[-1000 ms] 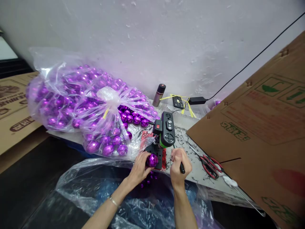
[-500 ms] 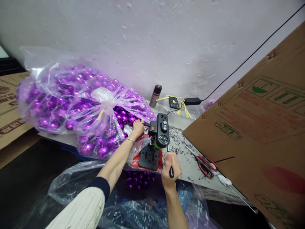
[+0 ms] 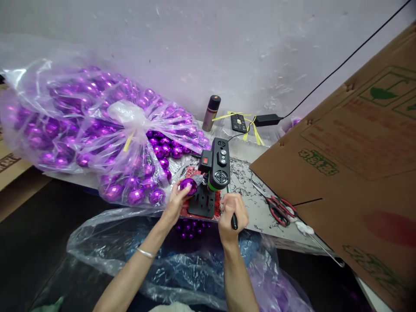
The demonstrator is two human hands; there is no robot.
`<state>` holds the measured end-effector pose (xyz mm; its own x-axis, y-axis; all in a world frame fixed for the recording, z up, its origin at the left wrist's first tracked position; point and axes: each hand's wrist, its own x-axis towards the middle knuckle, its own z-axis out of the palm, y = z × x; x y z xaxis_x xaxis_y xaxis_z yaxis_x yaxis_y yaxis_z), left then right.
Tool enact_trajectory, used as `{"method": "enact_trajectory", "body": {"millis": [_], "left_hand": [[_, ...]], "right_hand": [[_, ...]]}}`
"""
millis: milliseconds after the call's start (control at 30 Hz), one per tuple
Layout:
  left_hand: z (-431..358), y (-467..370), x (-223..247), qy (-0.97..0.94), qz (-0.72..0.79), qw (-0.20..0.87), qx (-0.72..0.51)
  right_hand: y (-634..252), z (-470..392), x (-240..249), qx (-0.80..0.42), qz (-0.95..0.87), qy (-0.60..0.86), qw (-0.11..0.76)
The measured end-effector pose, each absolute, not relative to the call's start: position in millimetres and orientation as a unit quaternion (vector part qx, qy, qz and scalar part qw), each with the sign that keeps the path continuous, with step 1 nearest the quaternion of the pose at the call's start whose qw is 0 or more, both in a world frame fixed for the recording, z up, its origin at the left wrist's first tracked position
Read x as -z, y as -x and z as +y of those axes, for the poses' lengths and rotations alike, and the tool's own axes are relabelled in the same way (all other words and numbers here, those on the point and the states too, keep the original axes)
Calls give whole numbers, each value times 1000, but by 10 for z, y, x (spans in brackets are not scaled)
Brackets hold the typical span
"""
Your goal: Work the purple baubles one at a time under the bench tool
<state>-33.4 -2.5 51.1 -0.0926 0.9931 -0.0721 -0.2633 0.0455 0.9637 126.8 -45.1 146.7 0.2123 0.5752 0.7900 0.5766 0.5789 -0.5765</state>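
My left hand [image 3: 174, 201] grips a shiny purple ball [image 3: 188, 186] at the left edge of a small black machine [image 3: 221, 164]. The machine stands on a black slotted base plate [image 3: 201, 202] over a red sheet. My right hand [image 3: 233, 212] is closed around the black-ended lever [image 3: 234, 222] at the machine's right side. A large clear bag of purple balls [image 3: 97, 125] lies to the left, tied at its neck, with loose balls [image 3: 165, 150] by its right side.
Red-handled scissors [image 3: 281, 211] lie right of the machine, beside a big cardboard box [image 3: 351, 173]. Behind stand a dark bottle [image 3: 211, 113] and a black power adapter [image 3: 268, 119]. Below the table edge hangs an open clear bag [image 3: 130, 242] with purple balls.
My left hand has come back from the loose balls toward the base plate and now has a purple ball in it. My right hand stays on the lever. The view has shifted slightly.
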Motion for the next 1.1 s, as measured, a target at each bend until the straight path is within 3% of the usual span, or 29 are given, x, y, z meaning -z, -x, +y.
{"method": "enact_trajectory", "body": {"millis": [100, 300, 467, 800, 1100], "left_hand": [[-200, 139, -395, -434, 487, 529, -542], [-203, 50, -120, -606, 538, 319, -492], [-143, 19, -53, -674, 551, 243, -427], [-57, 60, -139, -749, 500, 206, -384], [7, -32, -29, -718, 503, 226, -425]], "right_hand": [[-1278, -455, -1511, -3, -631, 460, 624], [-1292, -459, -1502, 1, -635, 458, 622], [-1273, -460, -1505, 12, -634, 463, 619], [-1278, -477, -1480, 13, -635, 462, 619], [-1284, -486, -1400, 26, -646, 457, 611]]}}
